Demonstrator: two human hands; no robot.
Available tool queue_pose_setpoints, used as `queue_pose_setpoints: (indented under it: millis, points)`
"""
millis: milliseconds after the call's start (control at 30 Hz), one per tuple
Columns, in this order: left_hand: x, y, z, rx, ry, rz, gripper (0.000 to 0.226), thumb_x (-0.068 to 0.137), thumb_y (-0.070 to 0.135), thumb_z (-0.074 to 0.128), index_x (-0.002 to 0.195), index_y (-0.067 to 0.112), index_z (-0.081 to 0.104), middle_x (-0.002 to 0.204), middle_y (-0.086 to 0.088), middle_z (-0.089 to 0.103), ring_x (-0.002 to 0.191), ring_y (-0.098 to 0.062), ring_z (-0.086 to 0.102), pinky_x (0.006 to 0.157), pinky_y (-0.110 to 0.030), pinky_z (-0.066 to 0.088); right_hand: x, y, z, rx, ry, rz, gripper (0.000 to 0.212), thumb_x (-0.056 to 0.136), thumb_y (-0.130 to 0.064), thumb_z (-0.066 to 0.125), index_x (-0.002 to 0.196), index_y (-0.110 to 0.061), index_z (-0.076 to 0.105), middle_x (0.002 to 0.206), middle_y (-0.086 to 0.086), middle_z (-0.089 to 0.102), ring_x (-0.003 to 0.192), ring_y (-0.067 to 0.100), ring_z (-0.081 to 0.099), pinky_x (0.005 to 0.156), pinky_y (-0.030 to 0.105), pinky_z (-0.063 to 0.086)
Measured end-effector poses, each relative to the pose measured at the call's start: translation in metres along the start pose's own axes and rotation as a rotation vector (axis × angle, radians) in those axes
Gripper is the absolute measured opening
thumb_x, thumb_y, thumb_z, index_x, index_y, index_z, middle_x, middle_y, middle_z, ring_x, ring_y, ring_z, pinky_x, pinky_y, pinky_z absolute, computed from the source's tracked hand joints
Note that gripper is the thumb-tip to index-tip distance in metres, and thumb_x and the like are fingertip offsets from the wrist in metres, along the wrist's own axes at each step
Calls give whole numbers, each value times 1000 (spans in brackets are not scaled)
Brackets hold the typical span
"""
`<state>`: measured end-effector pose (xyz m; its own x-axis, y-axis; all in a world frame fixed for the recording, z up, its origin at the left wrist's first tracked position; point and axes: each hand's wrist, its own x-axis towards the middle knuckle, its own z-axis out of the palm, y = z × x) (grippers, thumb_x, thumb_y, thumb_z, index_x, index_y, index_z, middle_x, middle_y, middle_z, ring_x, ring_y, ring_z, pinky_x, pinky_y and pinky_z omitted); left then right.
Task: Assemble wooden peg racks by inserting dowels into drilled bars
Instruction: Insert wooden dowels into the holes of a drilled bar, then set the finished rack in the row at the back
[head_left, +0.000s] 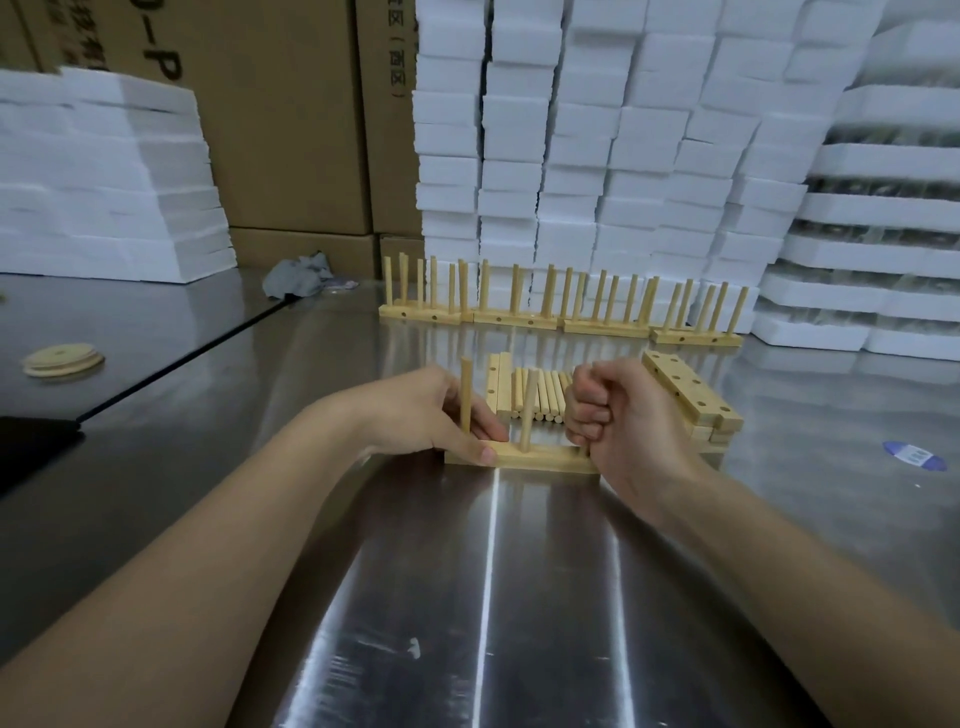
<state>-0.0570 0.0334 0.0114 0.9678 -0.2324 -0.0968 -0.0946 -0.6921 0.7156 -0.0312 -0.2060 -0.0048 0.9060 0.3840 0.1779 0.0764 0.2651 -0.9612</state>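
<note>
Forearms reach over the table (493, 597): left hand (436, 415) pinches a bar (540, 461) with two dowels (529, 410) seated; right hand (618, 415) clenched at its other end, contents hidden. Beyond the grip, finished racks (561, 312); loose dowels (548, 397) and spare bars (685, 395) remain.

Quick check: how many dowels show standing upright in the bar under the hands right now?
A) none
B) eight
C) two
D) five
C: the bar held by the left hand shows a left dowel and a middle dowel standing in it; the right hand, curled in a fist, covers its right end.
</note>
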Motion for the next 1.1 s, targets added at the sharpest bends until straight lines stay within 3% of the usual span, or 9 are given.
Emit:
queue_pose_setpoints:
  millis: [233, 333, 500, 633, 733, 833, 967, 1033, 1100]
  points:
    - [-3, 2, 3, -33, 17, -1, 18, 87, 27, 90, 102, 35, 85, 99, 16, 79, 97, -2, 70, 95, -26, 49, 9, 1, 0, -126, -11, 1, 36, 91, -29, 36, 56, -27, 36, 58, -4, 28, 55, 14, 25, 59, 33, 26]
    - [-4, 7, 6, 1, 9, 5, 20, 85, 27, 91, 103, 32, 84, 98, 14, 79, 93, -1, 71, 90, -24, 50, 3, 1, 3, -200, 14, 20, 38, 92, -39, 37, 57, -28, 44, 60, -2, 39, 59, 16, 37, 69, 40, 36]
    - [-2, 8, 10, 12, 13, 12, 24, 80, 28, 94, 101, 30, 82, 97, 8, 80, 88, -6, 73, 87, -26, 51, -22, -1, -13, -861, 60, -85, 69, 96, -79, 27, 89, -24, 69, 96, -2, 69, 92, 17, 62, 89, 36, 48]
    - [-3, 6, 2, -27, -37, 8, 30, 79, 32, 95, 105, 34, 82, 103, 11, 78, 95, -3, 72, 94, -28, 51, -23, -12, -22, -1122, 6, -188, 29, 105, -47, 57, 91, -22, 67, 83, -1, 67, 77, 17, 62, 68, 33, 50]
    - [-11, -2, -17, -184, -172, 22, 43, 79, 39, 92, 120, 38, 78, 122, 10, 76, 113, -6, 71, 99, -30, 54, -13, -26, -24, -1225, -9, -179, 30, 107, -37, 58, 83, -22, 66, 75, -1, 69, 71, 13, 64, 66, 31, 49]
    - [-21, -25, -40, -573, -197, 120, 46, 82, 21, 85, 127, 21, 74, 131, -5, 72, 115, -19, 70, 88, -31, 55, 1, -47, -26, -1220, 24, -232, 32, 106, -37, 58, 77, -25, 65, 66, -4, 66, 54, 2, 57, 52, 16, 41]
    - [-17, -46, -42, -1024, 275, 85, 32, 68, 12, 71, 100, 15, 72, 94, -6, 69, 79, -16, 67, 72, -32, 43, 43, -80, -19, -1182, 100, -308, 31, 108, -38, 56, 87, -19, 71, 76, 3, 72, 59, 12, 62, 57, 28, 51]
    - [-1, -48, -33, -1025, 633, -49, 13, 80, 7, 62, 88, 14, 69, 76, -1, 61, 62, -13, 56, 63, -30, 36, 75, -88, -18, -1172, 157, -294, 34, 108, -37, 56, 88, -14, 72, 79, 9, 73, 60, 20, 60, 56, 32, 47]
    - [13, -51, -29, -966, 844, -80, 19, 88, 1, 58, 79, 13, 69, 65, 0, 55, 55, -14, 49, 57, -29, 33, 111, -85, -21, -1171, 232, -249, 39, 109, -34, 56, 92, -3, 72, 82, 15, 74, 60, 23, 58, 55, 31, 43]
